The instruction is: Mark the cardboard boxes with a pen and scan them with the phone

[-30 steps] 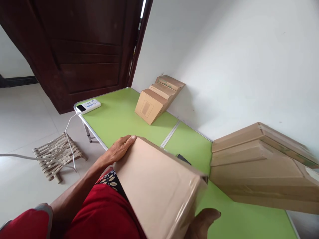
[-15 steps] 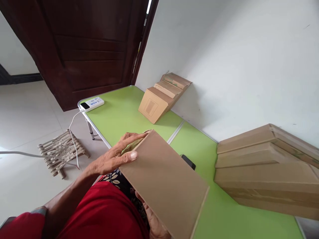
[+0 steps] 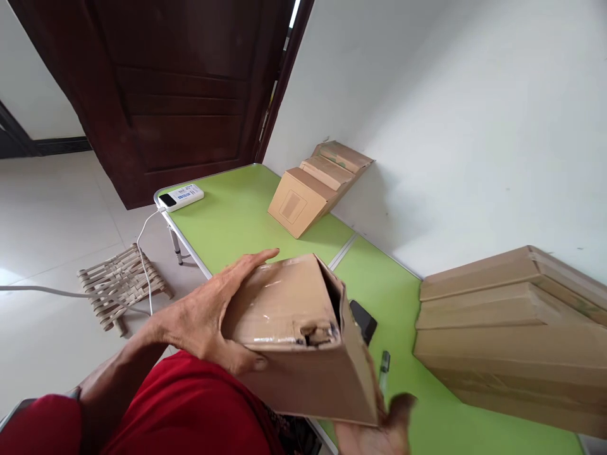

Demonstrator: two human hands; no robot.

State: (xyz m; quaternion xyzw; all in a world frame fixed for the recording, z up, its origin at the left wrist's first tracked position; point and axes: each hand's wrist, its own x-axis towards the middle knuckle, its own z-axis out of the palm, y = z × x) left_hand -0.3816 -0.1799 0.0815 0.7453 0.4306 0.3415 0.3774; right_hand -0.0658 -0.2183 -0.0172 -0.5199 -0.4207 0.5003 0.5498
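Holding torn box [image 3: 308, 382] between left hand [image 3: 208, 319] and right hand [image 3: 372, 437]; lettering [image 3: 186, 194] on device [image 3: 182, 198] unreadable.

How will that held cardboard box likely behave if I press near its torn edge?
The cardboard box would probably crumple at the torn edge, where the board looks ragged. Its flat sides suggest moderate stiffness elsewhere. The glossy tape may feel slick.

The hands [image 3: 202, 319] have turned the box [image 3: 308, 385], its torn, taped side [image 3: 279, 303] now uppermost.
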